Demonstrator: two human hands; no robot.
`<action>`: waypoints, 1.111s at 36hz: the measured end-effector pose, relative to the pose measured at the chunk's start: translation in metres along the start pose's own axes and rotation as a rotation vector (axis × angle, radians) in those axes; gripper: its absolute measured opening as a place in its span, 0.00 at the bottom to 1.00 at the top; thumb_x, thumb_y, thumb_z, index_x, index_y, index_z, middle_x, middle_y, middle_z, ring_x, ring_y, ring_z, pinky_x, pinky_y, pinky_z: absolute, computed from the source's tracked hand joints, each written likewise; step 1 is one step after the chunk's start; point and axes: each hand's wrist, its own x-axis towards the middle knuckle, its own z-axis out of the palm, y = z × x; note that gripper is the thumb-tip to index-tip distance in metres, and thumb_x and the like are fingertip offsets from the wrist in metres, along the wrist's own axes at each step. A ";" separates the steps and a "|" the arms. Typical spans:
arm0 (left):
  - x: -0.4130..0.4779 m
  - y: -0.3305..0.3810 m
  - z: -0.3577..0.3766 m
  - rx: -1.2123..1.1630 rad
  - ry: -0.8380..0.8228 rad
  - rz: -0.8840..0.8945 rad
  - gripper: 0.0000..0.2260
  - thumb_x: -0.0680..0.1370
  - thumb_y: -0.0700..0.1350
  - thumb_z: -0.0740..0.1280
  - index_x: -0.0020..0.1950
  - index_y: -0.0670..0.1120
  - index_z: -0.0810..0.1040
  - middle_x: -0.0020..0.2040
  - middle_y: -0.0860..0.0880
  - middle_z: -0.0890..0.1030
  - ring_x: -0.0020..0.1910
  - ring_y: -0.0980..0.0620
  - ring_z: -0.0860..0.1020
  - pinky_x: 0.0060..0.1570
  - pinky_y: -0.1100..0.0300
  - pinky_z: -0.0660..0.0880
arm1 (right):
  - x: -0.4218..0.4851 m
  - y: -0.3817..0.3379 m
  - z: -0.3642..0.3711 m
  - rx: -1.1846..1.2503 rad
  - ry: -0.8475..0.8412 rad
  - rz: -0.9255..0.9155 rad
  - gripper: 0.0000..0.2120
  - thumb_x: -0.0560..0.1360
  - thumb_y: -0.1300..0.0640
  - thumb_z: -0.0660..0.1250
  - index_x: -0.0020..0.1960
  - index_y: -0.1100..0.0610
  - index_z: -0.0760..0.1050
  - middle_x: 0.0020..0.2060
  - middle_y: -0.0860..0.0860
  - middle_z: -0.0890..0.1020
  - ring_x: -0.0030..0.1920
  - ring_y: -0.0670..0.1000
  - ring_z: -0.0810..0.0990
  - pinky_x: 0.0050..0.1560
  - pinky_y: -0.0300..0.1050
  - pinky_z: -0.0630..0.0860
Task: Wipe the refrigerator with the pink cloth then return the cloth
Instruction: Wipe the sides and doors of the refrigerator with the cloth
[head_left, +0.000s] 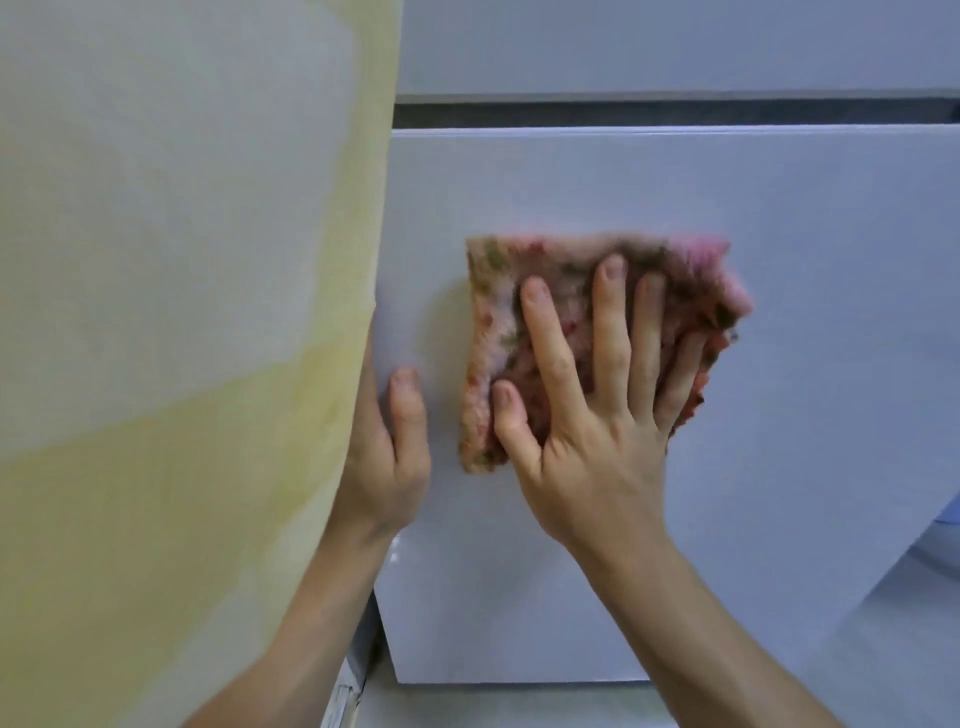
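At left, yellowish wall panel fills view. Beside it, pale refrigerator door: smooth, glossy, stiff. Mid-door, pink cloth: soft, light, limp, fuzzy, bunched to pad; likely slides easily, would drop if let go. Right hand flat on it, fingers spread straight, pressing, not gripping. Best hold: palm over centre, fingertips toward top edge. Left hand at door edge, thumb on front, fingers hidden behind; seems to grip.

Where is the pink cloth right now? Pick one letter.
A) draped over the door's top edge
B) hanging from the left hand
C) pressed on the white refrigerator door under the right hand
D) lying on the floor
C: the right hand spreads its fingers over the pink cloth, pressing it against the refrigerator door.
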 end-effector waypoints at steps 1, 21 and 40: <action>-0.001 -0.001 0.001 -0.017 -0.001 -0.014 0.26 0.89 0.50 0.52 0.80 0.32 0.60 0.80 0.45 0.62 0.84 0.59 0.51 0.83 0.53 0.53 | -0.018 0.010 0.001 -0.006 -0.019 -0.007 0.31 0.84 0.42 0.61 0.85 0.44 0.56 0.85 0.54 0.53 0.85 0.54 0.48 0.82 0.64 0.44; 0.014 0.020 -0.008 0.120 -0.046 0.028 0.29 0.82 0.45 0.65 0.82 0.38 0.62 0.84 0.66 0.39 0.84 0.59 0.43 0.84 0.54 0.46 | 0.005 0.033 -0.016 -0.021 -0.055 -0.017 0.29 0.84 0.39 0.58 0.84 0.42 0.58 0.85 0.52 0.52 0.85 0.54 0.47 0.82 0.67 0.47; 0.000 0.036 0.014 0.231 -0.010 -0.038 0.28 0.85 0.48 0.62 0.84 0.43 0.61 0.84 0.35 0.50 0.85 0.41 0.45 0.83 0.37 0.47 | -0.072 0.059 -0.002 -0.078 -0.100 -0.087 0.35 0.85 0.38 0.60 0.86 0.46 0.50 0.86 0.48 0.48 0.85 0.50 0.49 0.84 0.59 0.43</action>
